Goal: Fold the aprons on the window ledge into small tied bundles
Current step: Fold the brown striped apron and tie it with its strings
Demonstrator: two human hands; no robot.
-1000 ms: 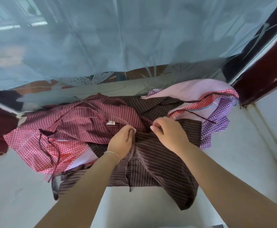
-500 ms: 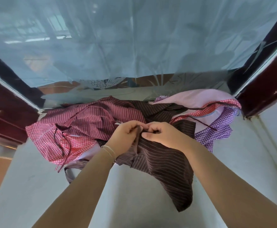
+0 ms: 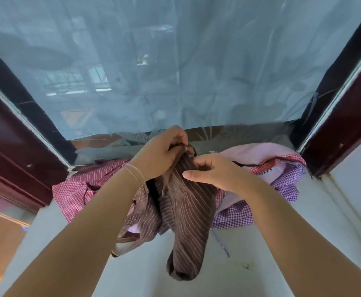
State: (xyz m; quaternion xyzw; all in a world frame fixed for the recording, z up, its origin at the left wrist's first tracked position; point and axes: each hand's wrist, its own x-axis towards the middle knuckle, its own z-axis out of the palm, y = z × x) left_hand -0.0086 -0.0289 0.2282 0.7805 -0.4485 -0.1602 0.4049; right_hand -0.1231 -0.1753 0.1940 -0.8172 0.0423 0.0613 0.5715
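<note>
A dark brown striped apron (image 3: 186, 213) hangs bunched from both hands above the window ledge (image 3: 293, 232). My left hand (image 3: 160, 153) pinches its top edge with curled fingers. My right hand (image 3: 216, 173) grips the same bunched top just to the right, thumb sticking out toward the left. Under them lie a maroon striped apron (image 3: 102, 171), a red checked apron (image 3: 72, 195) and a pink and purple checked apron (image 3: 282, 181), all crumpled on the ledge.
A window pane with a pale blue film (image 3: 175, 71) stands right behind the pile. Dark red frame posts (image 3: 346, 116) flank the ledge on both sides. The ledge's front edge (image 3: 25, 228) drops off at the left.
Both hands have lifted the brown striped apron up off the pile, so it now hangs in a narrow bunch. The camera has tilted up toward the window.
</note>
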